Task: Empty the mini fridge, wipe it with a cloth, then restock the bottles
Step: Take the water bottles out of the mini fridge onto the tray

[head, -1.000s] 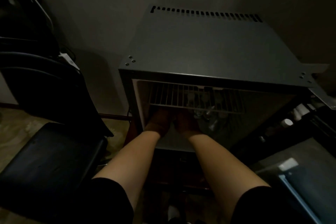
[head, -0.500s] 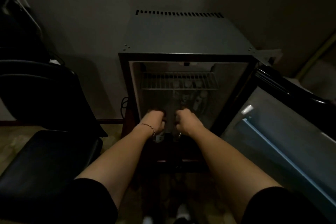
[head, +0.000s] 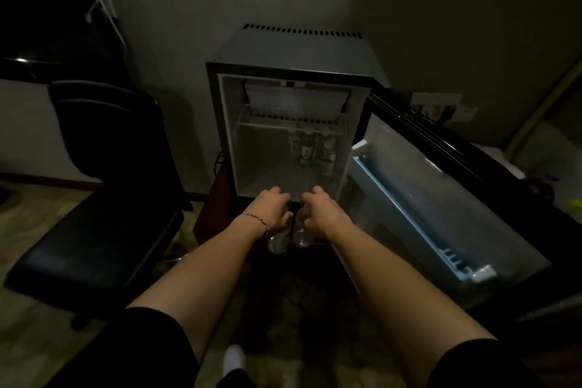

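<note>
Mini fridge [head: 293, 50] stood vs far wall, dark casing, pale interior, door [head: 441, 198] swung wide open to the right. Left hand [head: 273, 209] was clenched round a clear bottle [head: 278, 241]; right hand [head: 321, 213] gripped another clear bottle [head: 301, 235], both just in front of fridge's near edge. Inside, under wire shelf [head: 289, 123], a few bottles [head: 318, 151] stood at back right. Blue door rack [head: 419, 224]: contents couldn't be made out.

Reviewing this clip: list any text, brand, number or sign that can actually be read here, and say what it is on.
No text is readable in this dim frame.
Labels on the bottles in the mini fridge: blurred.
Label on the bottle in the left hand: blurred.
Bottle in the right hand: no label visible.
Wall plate behind the fridge door: nothing legible.
</note>
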